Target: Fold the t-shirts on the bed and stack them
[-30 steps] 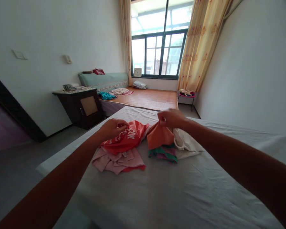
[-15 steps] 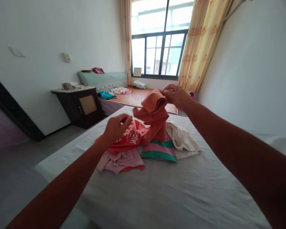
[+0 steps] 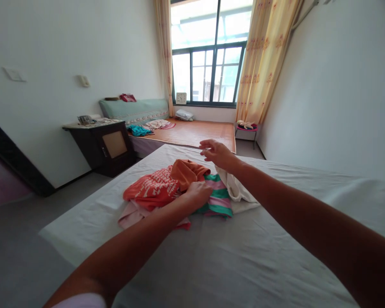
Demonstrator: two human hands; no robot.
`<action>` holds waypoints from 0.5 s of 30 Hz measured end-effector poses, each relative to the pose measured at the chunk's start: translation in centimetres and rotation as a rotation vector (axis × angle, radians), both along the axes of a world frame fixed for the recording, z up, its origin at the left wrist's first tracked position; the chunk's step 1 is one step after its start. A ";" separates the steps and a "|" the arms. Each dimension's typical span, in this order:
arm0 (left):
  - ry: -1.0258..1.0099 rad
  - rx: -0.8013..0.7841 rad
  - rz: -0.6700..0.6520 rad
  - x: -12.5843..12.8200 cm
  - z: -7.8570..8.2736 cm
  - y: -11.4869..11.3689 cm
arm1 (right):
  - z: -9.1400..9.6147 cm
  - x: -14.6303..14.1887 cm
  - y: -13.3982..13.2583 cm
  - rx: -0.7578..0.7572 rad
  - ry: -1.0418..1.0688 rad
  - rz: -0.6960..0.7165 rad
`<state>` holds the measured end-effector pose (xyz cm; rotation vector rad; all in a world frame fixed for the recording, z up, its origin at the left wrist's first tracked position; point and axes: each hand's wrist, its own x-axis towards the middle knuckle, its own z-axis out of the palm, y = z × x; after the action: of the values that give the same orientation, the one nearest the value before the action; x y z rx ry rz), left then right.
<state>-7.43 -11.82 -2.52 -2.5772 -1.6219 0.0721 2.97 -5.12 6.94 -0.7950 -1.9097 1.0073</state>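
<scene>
A rust-orange garment [image 3: 184,172] lies crumpled on top of a red shirt with white lettering [image 3: 155,188]. My left hand [image 3: 198,196] is at the near side of the orange garment, its curled fingers closed at the edge of a green-and-pink striped garment [image 3: 220,199]; the fingertips are partly hidden. Above the far side of the pile hovers my right hand [image 3: 217,153], fingers apart and holding nothing. Under the red shirt a pale pink garment [image 3: 133,214] sticks out. To the right of the stripes a cream garment [image 3: 239,190] is partly covered by my right forearm.
The pile rests on a bed with a white sheet [image 3: 244,256]. Behind it stands a second bed with a brown mat [image 3: 205,130] and some clothes. A dark cabinet [image 3: 111,147] is at left, a small stool [image 3: 247,128] by the curtain.
The orange garment, held up by my right hand before, has dropped onto the red shirt. My right hand has let go and moved left and down; my left hand has moved right to the striped garment.
</scene>
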 end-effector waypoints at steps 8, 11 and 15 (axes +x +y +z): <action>-0.478 0.026 0.062 -1.3 6.1 1.8 | -0.7 6.0 0.1 -0.020 0.090 -0.135; -1.062 0.043 0.042 -3.5 11.1 2.8 | -0.6 7.9 0.9 -0.038 0.231 -0.263; -1.437 0.154 0.007 -6.5 15.2 3.7 | -1.8 9.9 1.8 -0.113 0.317 -0.353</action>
<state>-13.92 -8.13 12.72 -2.4358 -1.6441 -2.1748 12.85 -3.30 5.14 -0.9368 -1.3956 0.9600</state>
